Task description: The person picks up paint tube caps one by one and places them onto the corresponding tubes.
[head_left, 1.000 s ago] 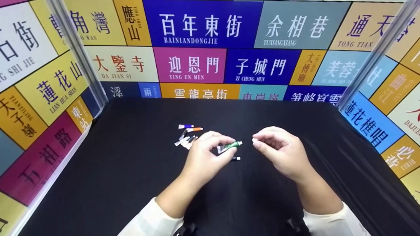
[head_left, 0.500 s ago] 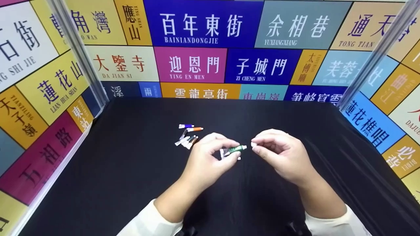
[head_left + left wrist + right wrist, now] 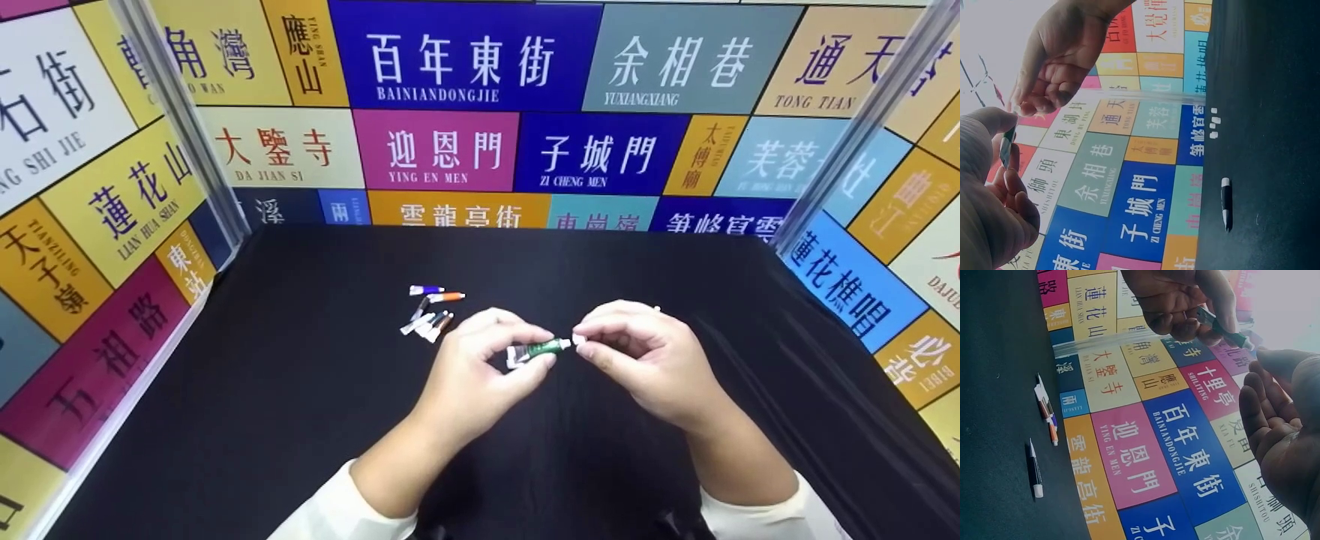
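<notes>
My left hand (image 3: 487,371) pinches a small green paint tube (image 3: 546,348) between thumb and fingers, its white nozzle pointing right. Facing it, my right hand (image 3: 645,356) pinches a small white cap (image 3: 578,340) between thumb and forefinger. Cap and nozzle are almost end to end; I cannot tell whether they touch. The right wrist view shows the green tube (image 3: 1221,328) in the left hand (image 3: 1174,304), with the right hand (image 3: 1280,422) at its tip. Both hands are held above the black-covered table.
Several paint tubes (image 3: 431,319) lie loosely heaped at left on the black cloth (image 3: 300,390). A black tube (image 3: 1226,203) lies apart, hidden by my left hand in the head view. Several white caps (image 3: 1215,120) lie farther right. Sign-printed panels (image 3: 450,150) surround the table.
My left hand has moved slightly right and toward me with the green tube. The right hand has come down a little with the cap, and the gap between cap and nozzle has shrunk.
</notes>
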Available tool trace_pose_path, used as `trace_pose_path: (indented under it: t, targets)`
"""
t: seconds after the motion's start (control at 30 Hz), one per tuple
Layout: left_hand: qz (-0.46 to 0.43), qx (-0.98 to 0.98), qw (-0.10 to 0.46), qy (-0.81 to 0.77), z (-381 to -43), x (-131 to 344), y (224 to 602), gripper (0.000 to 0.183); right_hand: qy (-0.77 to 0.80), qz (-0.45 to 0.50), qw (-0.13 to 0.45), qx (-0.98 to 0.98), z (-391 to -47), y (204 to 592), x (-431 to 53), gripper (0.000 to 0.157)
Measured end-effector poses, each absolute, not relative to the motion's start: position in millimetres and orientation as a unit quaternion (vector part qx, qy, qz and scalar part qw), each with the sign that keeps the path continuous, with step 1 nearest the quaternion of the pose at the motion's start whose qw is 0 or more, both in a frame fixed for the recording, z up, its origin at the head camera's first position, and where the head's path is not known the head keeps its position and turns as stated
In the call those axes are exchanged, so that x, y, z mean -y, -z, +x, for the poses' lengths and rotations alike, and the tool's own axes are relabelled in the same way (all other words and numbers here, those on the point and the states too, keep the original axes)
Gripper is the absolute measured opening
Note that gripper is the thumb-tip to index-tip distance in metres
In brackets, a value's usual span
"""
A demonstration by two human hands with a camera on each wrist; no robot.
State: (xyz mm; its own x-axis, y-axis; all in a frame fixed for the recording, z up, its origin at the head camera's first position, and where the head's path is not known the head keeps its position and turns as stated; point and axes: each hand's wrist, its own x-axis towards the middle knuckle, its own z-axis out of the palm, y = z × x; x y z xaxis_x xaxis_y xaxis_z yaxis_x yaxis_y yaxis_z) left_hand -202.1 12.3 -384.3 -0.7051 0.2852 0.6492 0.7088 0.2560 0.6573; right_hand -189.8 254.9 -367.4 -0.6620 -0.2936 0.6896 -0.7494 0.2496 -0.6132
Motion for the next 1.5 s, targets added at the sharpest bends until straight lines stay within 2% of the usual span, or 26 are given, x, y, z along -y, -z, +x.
trace_pose_path:
  t: [0.8,1.2,1.5]
  targets:
    - [-0.324,0.773,0.196,0.51,-201.1,-14.8,386.6,0.017,-0.512,0.362,0.214,0.749,-191.8,371.3,-252.0,0.029]
    - [-0.325,0.777,0.197,0.502,-200.8,-16.2,387.5,0.016,-0.469,0.324,0.235,0.787,-191.4,373.4,-252.1,0.023]
    - [-0.327,0.776,0.201,0.5,-201.7,-18.2,391.6,0.016,-0.421,0.278,0.219,0.835,-192.4,373.7,-254.1,0.013]
